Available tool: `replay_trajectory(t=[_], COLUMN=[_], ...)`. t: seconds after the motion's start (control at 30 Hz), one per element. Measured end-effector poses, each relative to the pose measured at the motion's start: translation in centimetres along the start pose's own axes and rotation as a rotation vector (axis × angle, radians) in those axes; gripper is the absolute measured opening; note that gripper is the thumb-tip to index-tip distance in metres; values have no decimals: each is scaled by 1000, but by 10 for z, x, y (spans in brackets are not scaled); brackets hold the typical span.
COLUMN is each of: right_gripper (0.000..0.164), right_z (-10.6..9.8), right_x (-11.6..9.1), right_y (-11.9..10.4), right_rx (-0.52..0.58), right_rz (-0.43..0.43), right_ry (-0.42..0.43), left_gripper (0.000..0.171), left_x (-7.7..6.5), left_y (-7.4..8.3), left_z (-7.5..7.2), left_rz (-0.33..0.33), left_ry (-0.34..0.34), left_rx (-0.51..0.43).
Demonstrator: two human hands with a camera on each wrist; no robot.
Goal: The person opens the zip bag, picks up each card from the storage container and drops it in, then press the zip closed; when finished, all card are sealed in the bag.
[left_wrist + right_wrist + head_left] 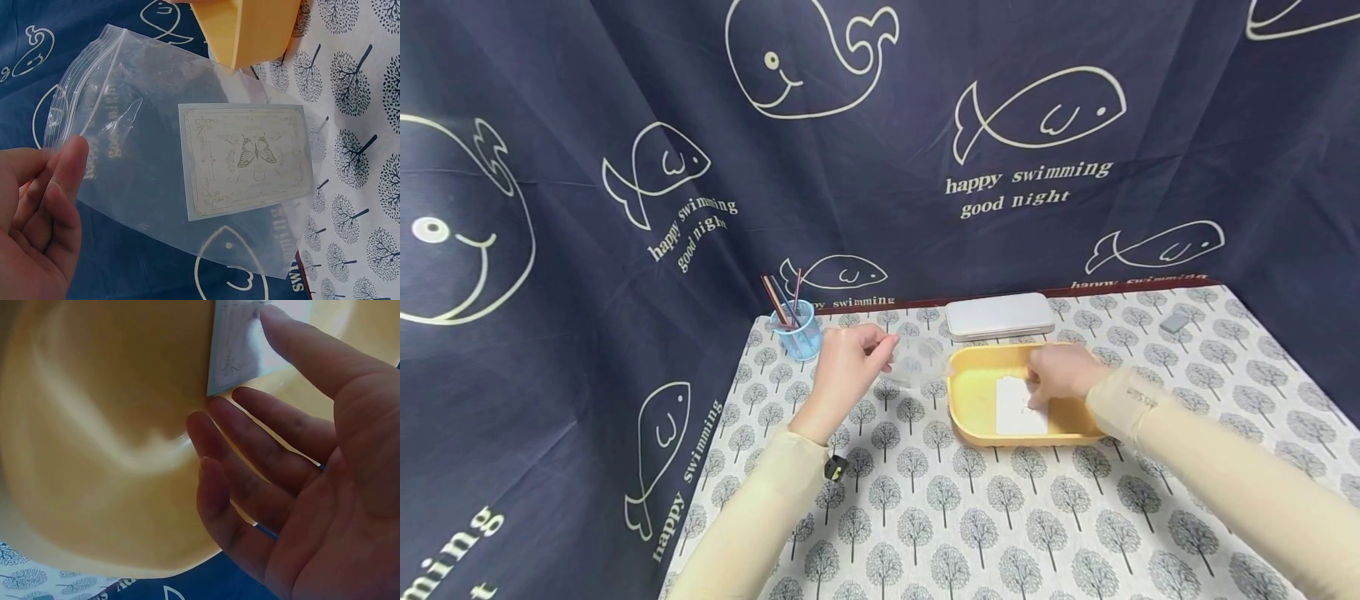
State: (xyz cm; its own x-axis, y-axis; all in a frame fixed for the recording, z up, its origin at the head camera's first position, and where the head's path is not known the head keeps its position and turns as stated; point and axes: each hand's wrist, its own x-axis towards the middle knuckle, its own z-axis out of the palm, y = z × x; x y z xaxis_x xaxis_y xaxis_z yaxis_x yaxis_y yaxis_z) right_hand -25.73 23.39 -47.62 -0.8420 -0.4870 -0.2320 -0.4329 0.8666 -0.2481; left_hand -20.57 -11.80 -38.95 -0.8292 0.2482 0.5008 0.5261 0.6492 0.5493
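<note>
My left hand pinches the top edge of a clear zip bag between thumb and fingers, near its zip strip. Inside the bag is a pale card printed with a butterfly and an ornate border. My right hand reaches into a yellow basket. There a white card lies at the bottom. In the right wrist view, the thumb overlaps this card's face, while the other fingers, loosely bent, are at its edge.
Behind the basket lies a white case. A blue pen holder with several pencils stands at the back left. A small grey block is at the back right. Dark blue curtains border the tree-print tablecloth.
</note>
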Motion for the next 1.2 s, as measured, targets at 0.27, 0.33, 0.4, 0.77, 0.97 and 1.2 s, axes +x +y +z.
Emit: replay_trajectory(t=[0.27, 0.33, 0.4, 0.77, 0.97, 1.2], right_gripper=[41, 41, 42, 33, 24, 11], right_z=[8, 9, 9, -1, -5, -10], right_x=[4, 5, 6, 1, -4, -10], right_y=[3, 4, 4, 3, 4, 9], right_rx=[-78, -97, -108, -30, -16, 44], right_rz=[-23, -28, -32, -9, -47, -90], right_ry=[49, 61, 68, 95, 103, 86], left_gripper=[18, 18, 18, 16, 17, 18], left_x=[0, 0, 0, 0, -1, -2], left_y=[0, 0, -1, 0, -1, -1], left_z=[0, 0, 0, 1, 2, 2], left_rz=[-9, -9, -6, -2, 1, 4], left_ry=[-10, -13, -18, -10, -16, -20], left_rx=[1, 2, 2, -8, -7, 6])
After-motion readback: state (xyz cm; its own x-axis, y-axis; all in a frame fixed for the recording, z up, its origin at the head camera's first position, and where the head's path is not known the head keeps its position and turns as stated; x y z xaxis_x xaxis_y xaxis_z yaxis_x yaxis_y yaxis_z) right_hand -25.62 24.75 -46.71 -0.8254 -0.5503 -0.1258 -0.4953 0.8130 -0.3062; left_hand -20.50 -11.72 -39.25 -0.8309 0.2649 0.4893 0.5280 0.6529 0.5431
